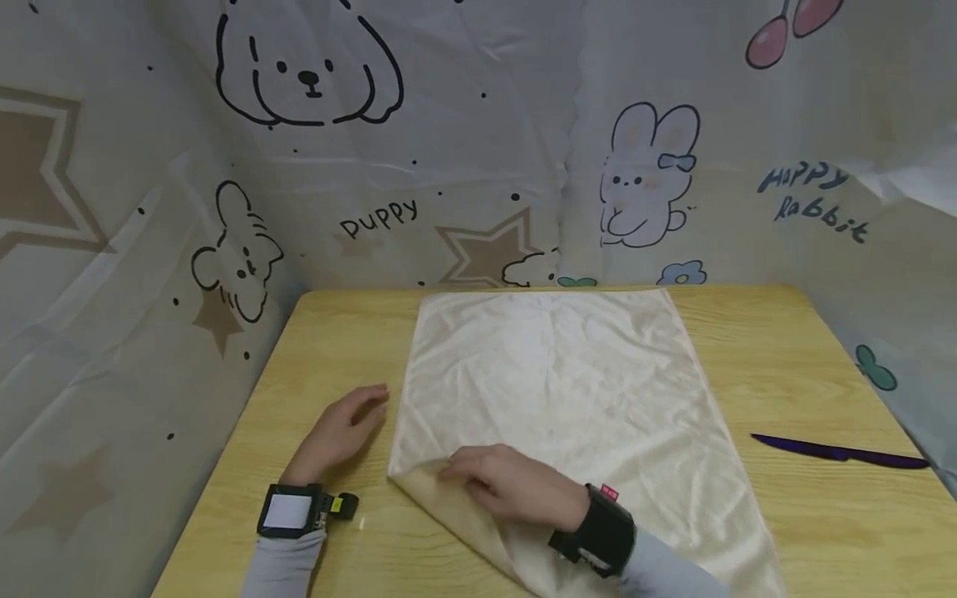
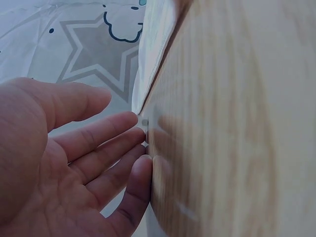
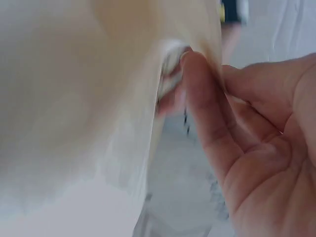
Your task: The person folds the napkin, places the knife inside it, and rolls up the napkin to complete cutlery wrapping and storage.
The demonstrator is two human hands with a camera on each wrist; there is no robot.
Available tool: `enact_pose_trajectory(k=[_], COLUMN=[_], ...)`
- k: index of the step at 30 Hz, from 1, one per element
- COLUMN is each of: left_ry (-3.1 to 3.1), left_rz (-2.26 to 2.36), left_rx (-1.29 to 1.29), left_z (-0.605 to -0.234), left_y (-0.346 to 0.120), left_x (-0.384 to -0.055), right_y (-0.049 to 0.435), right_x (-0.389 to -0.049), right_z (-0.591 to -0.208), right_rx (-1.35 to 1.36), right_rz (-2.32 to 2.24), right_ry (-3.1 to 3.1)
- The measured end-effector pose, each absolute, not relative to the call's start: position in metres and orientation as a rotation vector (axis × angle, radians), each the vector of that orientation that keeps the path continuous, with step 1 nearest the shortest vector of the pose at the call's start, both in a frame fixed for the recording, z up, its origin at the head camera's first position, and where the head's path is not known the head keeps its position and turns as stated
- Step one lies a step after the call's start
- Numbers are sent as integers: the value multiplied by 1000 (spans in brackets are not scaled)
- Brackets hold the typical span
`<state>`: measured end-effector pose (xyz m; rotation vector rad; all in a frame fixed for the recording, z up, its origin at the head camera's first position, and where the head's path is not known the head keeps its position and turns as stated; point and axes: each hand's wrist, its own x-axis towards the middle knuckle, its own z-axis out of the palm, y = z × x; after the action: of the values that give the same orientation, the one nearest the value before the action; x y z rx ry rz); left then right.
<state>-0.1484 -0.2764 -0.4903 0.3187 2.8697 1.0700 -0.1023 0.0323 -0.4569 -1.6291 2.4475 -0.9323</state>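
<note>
A cream cloth [image 1: 553, 374] with soft creases lies spread over the table, its near left part lifted and turned over so the underside shows. My right hand [image 1: 516, 486] is above that turned part and pinches the cloth between thumb and fingers. In the right wrist view, the raised cloth [image 3: 74, 123] hangs beside the pinching hand [image 3: 256, 128]. My left hand [image 1: 347, 428] rests on the wood just left of the cloth, apart from it. Its loosely bent fingers touch the tabletop in the left wrist view, where the hand [image 2: 84, 158] holds nothing.
A dark purple knife [image 1: 837, 453] lies on the right side of the wooden table [image 1: 329, 349]. A small red tag [image 1: 610, 492] shows by the right wrist. Printed cartoon sheeting [image 1: 478, 149] hangs behind and along both sides of the table.
</note>
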Motion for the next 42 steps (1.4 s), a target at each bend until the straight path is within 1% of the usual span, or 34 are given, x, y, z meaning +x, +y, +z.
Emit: enact_pose_trajectory(k=[4, 10, 18, 24, 31, 37, 42], left_ry=[2868, 2874, 2877, 2858, 2877, 2871, 2869], left_rz=[1062, 988, 985, 983, 980, 1014, 1010], left_rx=[323, 378, 422, 423, 414, 427, 411], left_z=[-491, -492, -492, -493, -493, -491, -491], left_y=[-276, -275, -279, -277, -277, -276, -277], left_x=[-148, -149, -146, -147, -147, -147, -145], right_y=[66, 121, 185, 228, 260, 277, 287], right_x=[-131, -171, -224, -256, -286, -302, -313], right_z=[-453, -448, -444, -437, -438, -452, -461], right_rx=[-1461, -1196, -972, -764, -519, -265, -249], right_rz=[-1087, -1174, -1173, -1057, -967, -1024, -1065], right_ry=[2553, 2726, 2929, 2967, 2955, 2925, 2901])
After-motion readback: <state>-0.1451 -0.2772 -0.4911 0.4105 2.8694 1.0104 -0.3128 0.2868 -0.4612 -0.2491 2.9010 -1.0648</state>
